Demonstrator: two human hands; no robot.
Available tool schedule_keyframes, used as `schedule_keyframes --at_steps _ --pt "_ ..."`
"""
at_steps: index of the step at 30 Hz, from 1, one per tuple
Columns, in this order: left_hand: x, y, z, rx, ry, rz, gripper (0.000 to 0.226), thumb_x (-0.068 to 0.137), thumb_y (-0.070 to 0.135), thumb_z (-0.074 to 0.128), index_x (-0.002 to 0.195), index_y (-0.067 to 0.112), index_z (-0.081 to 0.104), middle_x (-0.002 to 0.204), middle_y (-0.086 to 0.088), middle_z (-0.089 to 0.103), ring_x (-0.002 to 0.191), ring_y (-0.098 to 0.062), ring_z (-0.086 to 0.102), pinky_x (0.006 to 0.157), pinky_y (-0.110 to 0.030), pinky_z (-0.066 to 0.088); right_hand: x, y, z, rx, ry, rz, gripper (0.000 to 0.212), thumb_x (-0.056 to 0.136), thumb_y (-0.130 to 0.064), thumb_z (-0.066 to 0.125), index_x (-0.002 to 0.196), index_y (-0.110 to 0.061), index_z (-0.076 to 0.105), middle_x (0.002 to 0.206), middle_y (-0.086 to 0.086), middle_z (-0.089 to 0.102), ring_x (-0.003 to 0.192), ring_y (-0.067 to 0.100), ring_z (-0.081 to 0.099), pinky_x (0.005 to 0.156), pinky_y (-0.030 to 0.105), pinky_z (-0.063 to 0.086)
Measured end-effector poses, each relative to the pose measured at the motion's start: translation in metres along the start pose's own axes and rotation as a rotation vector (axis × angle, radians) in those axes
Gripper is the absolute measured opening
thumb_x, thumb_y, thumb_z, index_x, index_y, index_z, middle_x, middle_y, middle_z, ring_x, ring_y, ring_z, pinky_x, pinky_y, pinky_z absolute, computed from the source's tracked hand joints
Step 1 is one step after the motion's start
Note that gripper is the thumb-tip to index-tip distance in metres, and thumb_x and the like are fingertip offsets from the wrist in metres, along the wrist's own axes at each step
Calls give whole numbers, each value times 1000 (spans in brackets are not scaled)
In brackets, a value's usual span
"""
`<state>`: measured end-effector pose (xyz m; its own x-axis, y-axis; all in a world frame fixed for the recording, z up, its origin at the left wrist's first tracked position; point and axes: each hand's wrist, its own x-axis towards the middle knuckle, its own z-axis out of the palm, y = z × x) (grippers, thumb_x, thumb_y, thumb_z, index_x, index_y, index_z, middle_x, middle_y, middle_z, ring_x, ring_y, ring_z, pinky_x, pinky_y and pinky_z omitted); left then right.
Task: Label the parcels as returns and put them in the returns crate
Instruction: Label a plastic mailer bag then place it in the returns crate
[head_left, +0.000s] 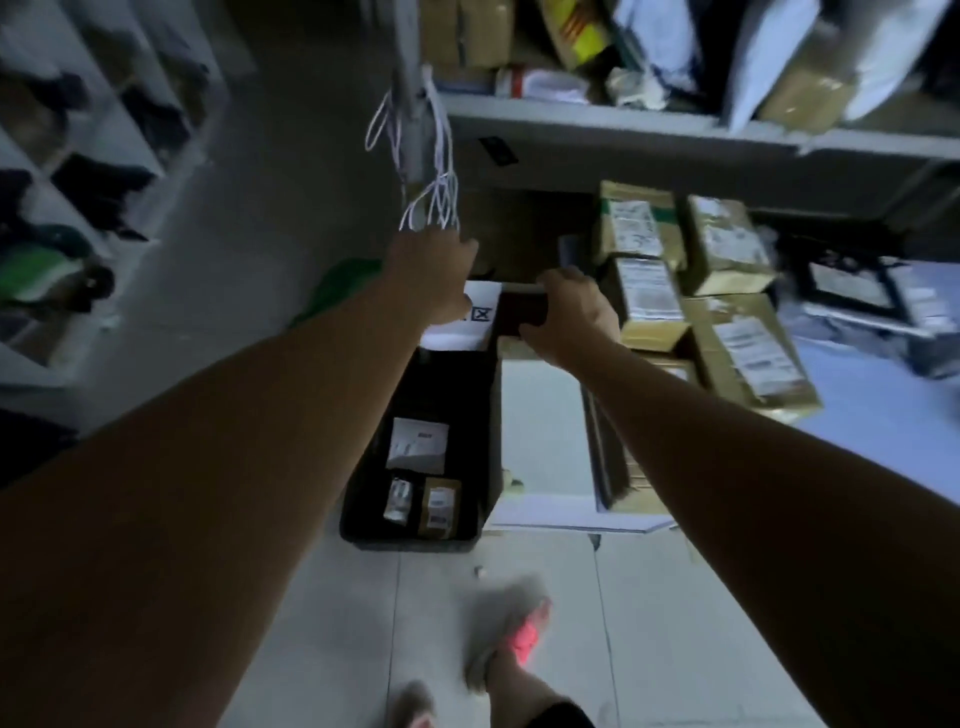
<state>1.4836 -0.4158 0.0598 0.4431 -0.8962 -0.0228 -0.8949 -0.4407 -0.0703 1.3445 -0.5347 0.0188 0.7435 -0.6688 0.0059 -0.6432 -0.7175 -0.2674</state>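
Note:
A black returns crate (441, 384) stands on the floor below my arms. Three small parcels lie in it: a white one (418, 446), a silvery one (399, 500) and a brown one (439, 506). Over the crate's far end, my right hand (571, 319) grips a dark brown parcel (522, 312). Beside it is a white label sheet (470, 325) with a crossed box printed on it. My left hand (431, 275) lies over the sheet's top edge with its fingers curled down and hidden. Whether the sheet is stuck to the parcel cannot be told.
Several taped cardboard parcels (644, 296) with labels are stacked to the right of the crate. A shelf (571, 122) full of packages runs above. White cords (431, 202) hang from a post. Shelving (104, 156) with dark goods lines the left. My feet (514, 634) are on the tiled floor.

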Motion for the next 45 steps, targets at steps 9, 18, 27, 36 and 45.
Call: schedule_keyframes --at_steps 9,18,27,36,45 --pt "17 181 -57 46 -30 114 47 86 34 66 127 17 50 123 -9 53 113 -30 53 80 -36 42 -71 155 -116 -21 110 77 54 84 -35 72 132 -23 52 131 5 55 118 27 55 86 34 48" --pt "120 412 -61 125 -32 180 41 91 37 61 126 18 52 127 -8 52 116 -29 54 86 -38 47 -84 415 -187 -60 89 161 57 84 -36 72 134 -18 51 132 7 54 124 29 50 94 39 49" --pt "248 516 -34 -36 -28 183 33 90 38 58 113 15 53 114 -7 58 107 -29 59 74 -35 43 -8 564 -192 150 59 303 62 82 -39 74 138 -24 52 134 3 57 122 24 55 94 36 50" --pt "382 527 68 -248 -113 19 38 90 50 53 107 15 58 96 -5 62 84 -25 63 70 -38 56 115 644 -127 344 -12 466 64 82 -37 75 139 -17 52 128 6 61 113 24 60 85 30 49" --pt "429 548 113 -724 -185 -402 44 74 54 74 102 21 65 96 1 68 89 -20 67 75 -40 60 177 677 -90 514 2 614 42 81 -30 79 116 -11 68 105 4 74 96 21 68 73 25 48"
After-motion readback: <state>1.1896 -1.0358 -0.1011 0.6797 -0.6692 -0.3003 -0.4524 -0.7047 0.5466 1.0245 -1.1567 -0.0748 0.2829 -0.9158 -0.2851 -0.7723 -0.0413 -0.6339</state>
